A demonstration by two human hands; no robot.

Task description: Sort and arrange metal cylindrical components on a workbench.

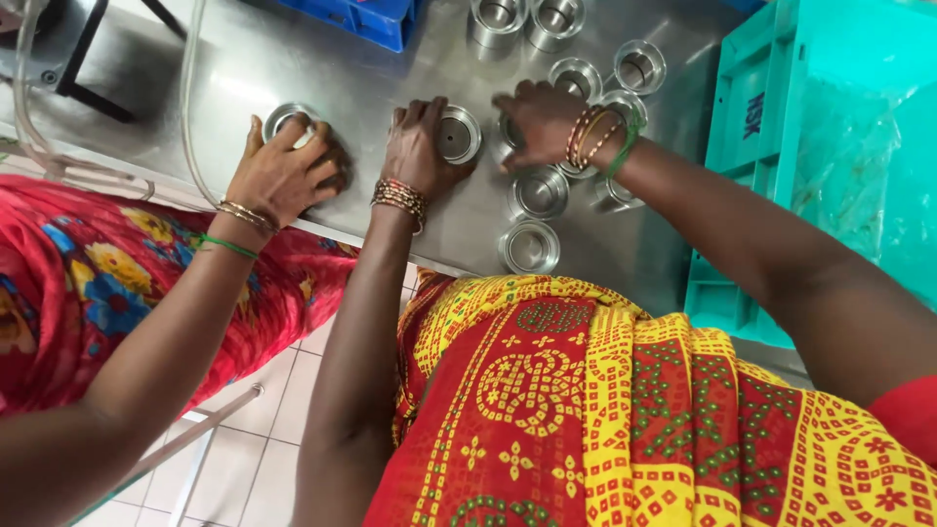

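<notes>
At the far left of the frame a co-worker's hand (283,176), on an arm with thin bangles and a green thread, is closed over a steel ring (290,119) on the steel table (342,68); that person's red flowered cloth fills the left edge, and clear tubing (187,117) loops down the table in front of them. Just right of it is my left hand (418,146), palm down on the table, fingers curled loosely against the left side of a short steel cup (458,135) that lies tipped so its hollow faces the camera; I touch it but whether I truly grip it I cannot tell. My right hand (539,119) comes in from the right, fingers bent down over another ring (509,132) near the centre top, which is mostly hidden under them, so I cannot tell how firmly I hold it. More steel cups crowd round that wrist: two (535,192) below it toward my yellow and red cloth, several (639,66) above and to the right. A blue crate (366,18) sits at the upper centre edge, a teal crate (752,185) fills the right side.
</notes>
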